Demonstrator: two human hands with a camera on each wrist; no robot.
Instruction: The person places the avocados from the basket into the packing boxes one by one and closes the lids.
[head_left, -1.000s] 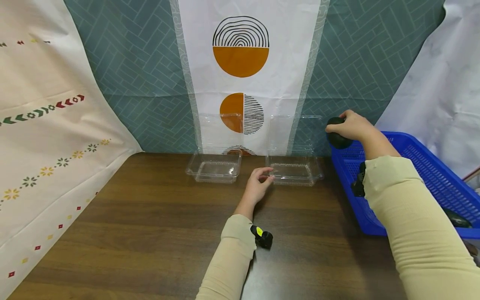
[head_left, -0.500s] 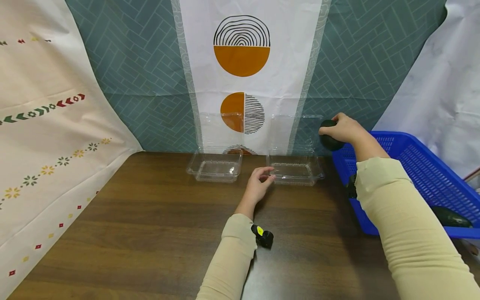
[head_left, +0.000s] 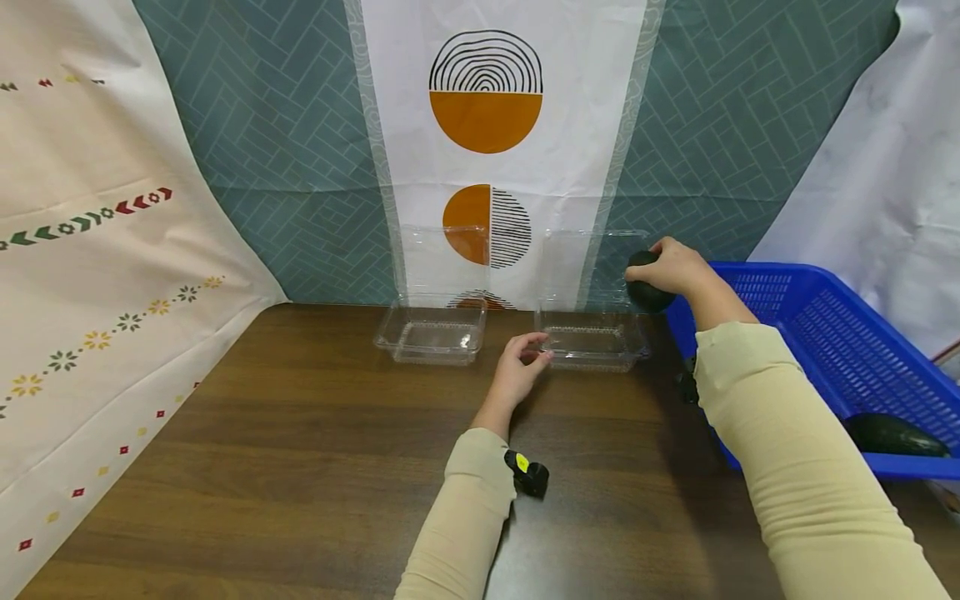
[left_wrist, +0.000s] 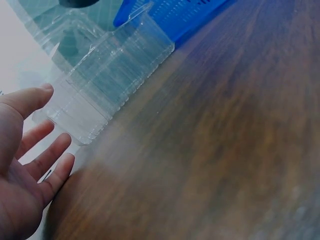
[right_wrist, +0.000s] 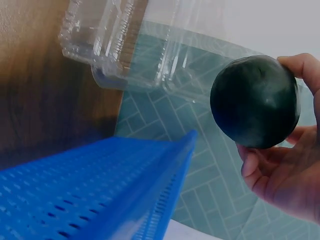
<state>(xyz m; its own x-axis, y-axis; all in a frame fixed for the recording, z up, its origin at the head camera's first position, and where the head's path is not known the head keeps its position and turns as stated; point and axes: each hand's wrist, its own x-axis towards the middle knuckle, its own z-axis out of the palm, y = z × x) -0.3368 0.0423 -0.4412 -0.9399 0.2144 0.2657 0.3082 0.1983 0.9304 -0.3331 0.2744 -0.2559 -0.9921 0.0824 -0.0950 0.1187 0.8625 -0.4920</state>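
Observation:
My right hand (head_left: 675,271) grips a dark green, smooth, rounded fruit or vegetable (right_wrist: 255,102), with the thumb on one side and fingers on the other. It is held up beside the right clear plastic clamshell container (head_left: 588,360), overlapping the edge of its raised lid in the head view. At that container's front left corner is my left hand (head_left: 517,371), thumb and fingers spread apart in the left wrist view, fingertips right at the plastic. A second clear clamshell container (head_left: 431,357) stands to the left with its lid raised.
A blue perforated plastic basket (head_left: 877,333) stands at the right, close to the right container. Inside lies a long dark green fruit or vegetable (head_left: 896,435), partly hidden by the right sleeve. Patterned cloth (head_left: 300,167) hangs behind the wooden table (head_left: 300,467).
My right hand has moved left and down with the dark green fruit or vegetable, from over the basket's edge to the right container's lid. The left hand has stayed in place.

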